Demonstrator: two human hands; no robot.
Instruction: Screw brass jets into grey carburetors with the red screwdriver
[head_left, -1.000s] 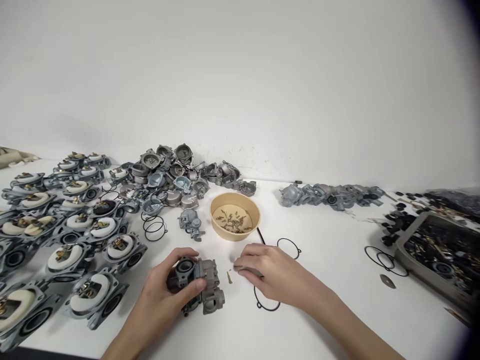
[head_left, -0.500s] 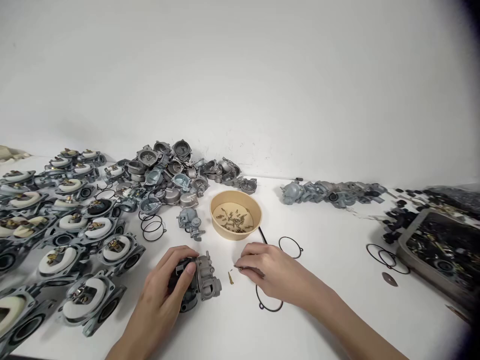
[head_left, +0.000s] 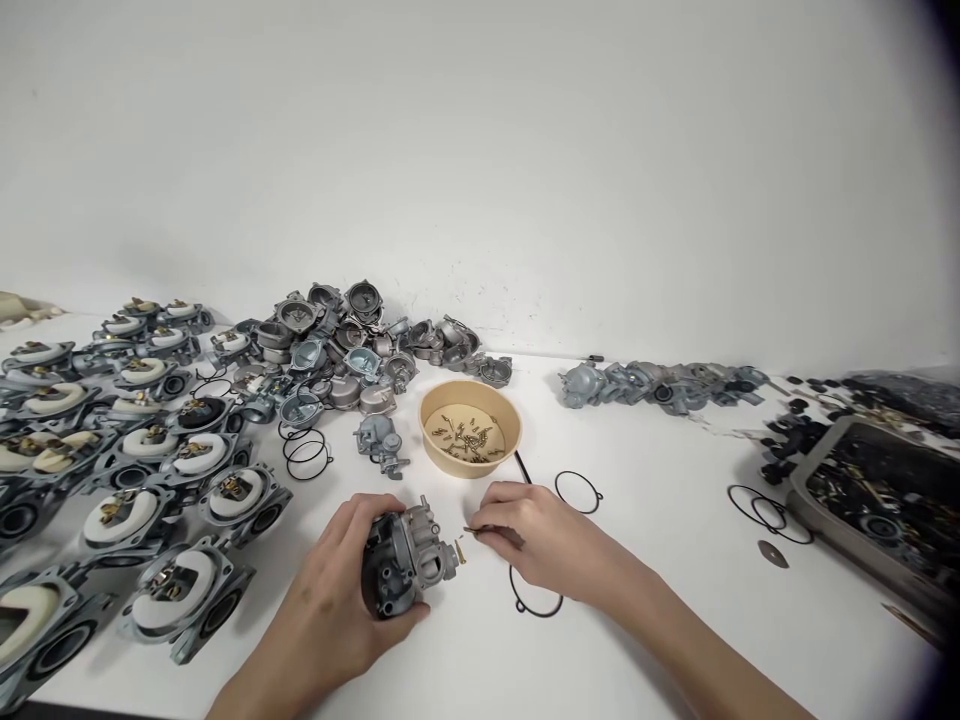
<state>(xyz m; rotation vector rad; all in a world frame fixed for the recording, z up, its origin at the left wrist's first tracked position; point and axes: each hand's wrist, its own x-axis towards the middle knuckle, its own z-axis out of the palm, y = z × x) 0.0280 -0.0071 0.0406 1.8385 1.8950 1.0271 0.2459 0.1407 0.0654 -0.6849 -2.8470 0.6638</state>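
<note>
Head view. Left hand point(head_left: 330, 590): fingers clamped around a grey cast-metal carburetor body point(head_left: 421, 545), tilted, near centre; table contact uncertain. Right hand point(head_left: 536, 530): thumb and forefinger together on a slim brass-coloured piece point(head_left: 471, 530). Handling, as judged: firm hold on the body, light fingertip pinch on the piece, so it does not drop. Small pointed brass pin point(head_left: 460, 553): on the table, between the hands, easily knocked. Edges: round tan bowl point(head_left: 471, 468), far; black rubber ring point(head_left: 540, 612), beneath the right forearm. Room: white tabletop point(head_left: 510, 675), near, between the forearms.
</note>
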